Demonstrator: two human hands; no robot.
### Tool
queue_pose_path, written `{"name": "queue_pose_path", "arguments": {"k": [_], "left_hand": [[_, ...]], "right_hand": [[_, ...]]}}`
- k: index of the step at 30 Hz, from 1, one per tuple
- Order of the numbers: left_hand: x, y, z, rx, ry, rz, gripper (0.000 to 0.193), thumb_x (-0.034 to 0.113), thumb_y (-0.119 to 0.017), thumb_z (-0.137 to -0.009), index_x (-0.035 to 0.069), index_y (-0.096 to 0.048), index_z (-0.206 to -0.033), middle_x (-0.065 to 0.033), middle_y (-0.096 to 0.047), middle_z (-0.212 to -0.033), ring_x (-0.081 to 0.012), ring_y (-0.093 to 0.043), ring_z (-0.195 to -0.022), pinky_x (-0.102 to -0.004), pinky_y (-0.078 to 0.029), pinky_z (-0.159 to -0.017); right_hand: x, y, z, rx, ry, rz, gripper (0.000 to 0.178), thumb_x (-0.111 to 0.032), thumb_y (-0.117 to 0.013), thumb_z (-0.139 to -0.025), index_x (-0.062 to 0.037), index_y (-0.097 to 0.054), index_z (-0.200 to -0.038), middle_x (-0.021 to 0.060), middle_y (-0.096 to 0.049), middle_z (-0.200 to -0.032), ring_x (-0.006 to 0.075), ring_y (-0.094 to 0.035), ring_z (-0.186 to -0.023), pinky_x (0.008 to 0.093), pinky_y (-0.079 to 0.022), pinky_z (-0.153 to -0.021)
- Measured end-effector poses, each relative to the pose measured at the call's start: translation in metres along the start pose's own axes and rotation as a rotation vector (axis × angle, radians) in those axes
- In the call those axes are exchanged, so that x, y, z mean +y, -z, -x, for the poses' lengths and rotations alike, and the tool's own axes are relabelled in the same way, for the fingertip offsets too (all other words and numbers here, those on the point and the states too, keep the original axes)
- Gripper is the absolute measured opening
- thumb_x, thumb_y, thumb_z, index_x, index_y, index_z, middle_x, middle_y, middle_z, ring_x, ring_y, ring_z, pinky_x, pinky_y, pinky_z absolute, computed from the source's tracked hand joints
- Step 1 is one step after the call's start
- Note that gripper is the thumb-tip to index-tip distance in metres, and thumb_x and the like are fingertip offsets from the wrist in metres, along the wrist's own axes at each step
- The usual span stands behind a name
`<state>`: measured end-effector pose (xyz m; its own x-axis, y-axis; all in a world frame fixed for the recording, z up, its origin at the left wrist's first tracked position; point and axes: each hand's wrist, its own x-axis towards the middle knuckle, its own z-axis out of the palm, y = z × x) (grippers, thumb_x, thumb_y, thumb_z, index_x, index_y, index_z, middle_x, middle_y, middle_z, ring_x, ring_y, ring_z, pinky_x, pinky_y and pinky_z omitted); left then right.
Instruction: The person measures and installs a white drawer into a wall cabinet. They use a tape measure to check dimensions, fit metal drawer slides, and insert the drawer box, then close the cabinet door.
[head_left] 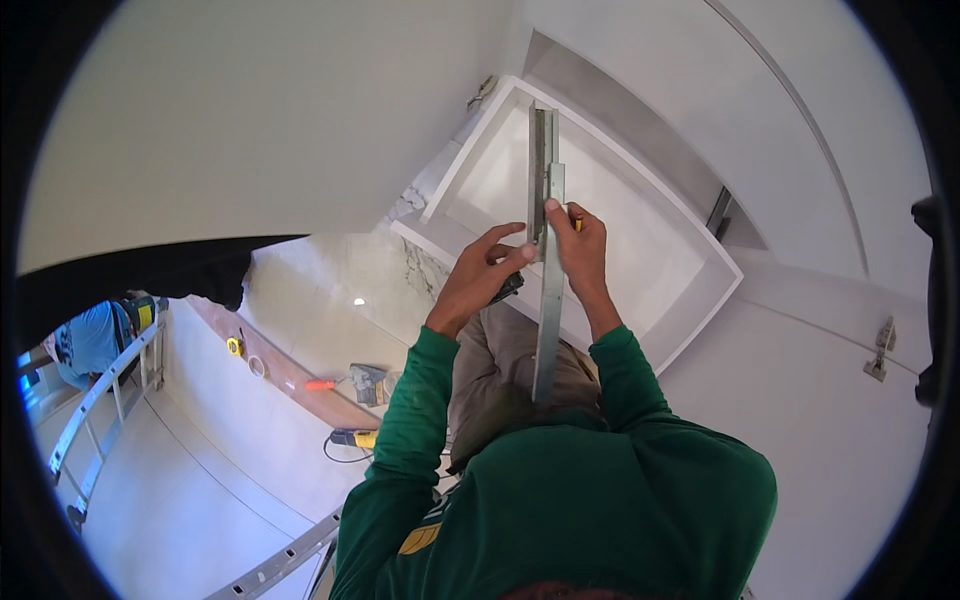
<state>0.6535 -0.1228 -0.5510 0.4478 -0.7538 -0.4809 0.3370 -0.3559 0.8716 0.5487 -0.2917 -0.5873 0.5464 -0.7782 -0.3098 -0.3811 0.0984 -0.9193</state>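
Metal rail [552,290] sits at one o'clock, partly over the white drawer [645,255]; our right hand [584,252] grips it. Our left hand [477,282] has thumb and finger by its edge, but we cannot tell whether they pinch it.

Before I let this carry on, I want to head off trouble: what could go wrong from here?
The metal rail has overlapping lengths; if one slips along another, it could pinch the left hand, which is right beside it. If the right hand loses its hold, the rail might drop and mark the white drawer. The cord of the yellow power tool lies in a loose curve to the person's left and might catch a foot.
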Motion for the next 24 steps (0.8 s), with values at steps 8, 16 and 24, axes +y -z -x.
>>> {"name": "queue_pose_path", "arguments": {"k": [8, 16, 24], "left_hand": [[-0.049, -0.027, 0.041, -0.02, 0.036, -0.097, 0.06, 0.026, -0.084, -0.095, -0.002, -0.06, -0.143, -0.0106, -0.076, -0.1, -0.0149, -0.069, -0.098, -0.0284, -0.055, -0.086], [-0.128, -0.091, 0.134, 0.006, -0.034, -0.061, 0.038, 0.026, -0.078, -0.097, -0.004, -0.077, -0.121, -0.0098, -0.079, -0.101, -0.0148, -0.069, -0.091, -0.0318, -0.056, -0.088], [-0.156, -0.136, 0.168, 0.36, -0.328, -0.49, 0.026, 0.022, -0.068, -0.1, 0.002, -0.074, -0.115, -0.0202, -0.067, -0.086, -0.0296, -0.065, -0.077, -0.0445, -0.05, -0.071]], "right_hand": [[0.022, 0.002, 0.034, 0.037, 0.279, 0.262, 0.052, -0.047, -0.075, -0.102, 0.004, -0.074, -0.089, 0.0124, -0.064, -0.065, 0.0196, -0.058, -0.059, 0.0382, -0.047, -0.059], [0.05, 0.024, -0.022, 0.023, 0.13, 0.129, 0.04, -0.039, -0.071, -0.105, 0.0001, -0.076, -0.098, 0.0089, -0.074, -0.083, 0.0187, -0.067, -0.077, 0.0357, -0.053, -0.074], [0.078, 0.061, -0.026, -0.248, 0.016, -0.201, 0.039, -0.042, -0.072, -0.105, -0.0057, -0.073, -0.12, -0.005, -0.045, -0.067, 0.0049, -0.034, -0.052, 0.0281, -0.023, -0.048]]}}
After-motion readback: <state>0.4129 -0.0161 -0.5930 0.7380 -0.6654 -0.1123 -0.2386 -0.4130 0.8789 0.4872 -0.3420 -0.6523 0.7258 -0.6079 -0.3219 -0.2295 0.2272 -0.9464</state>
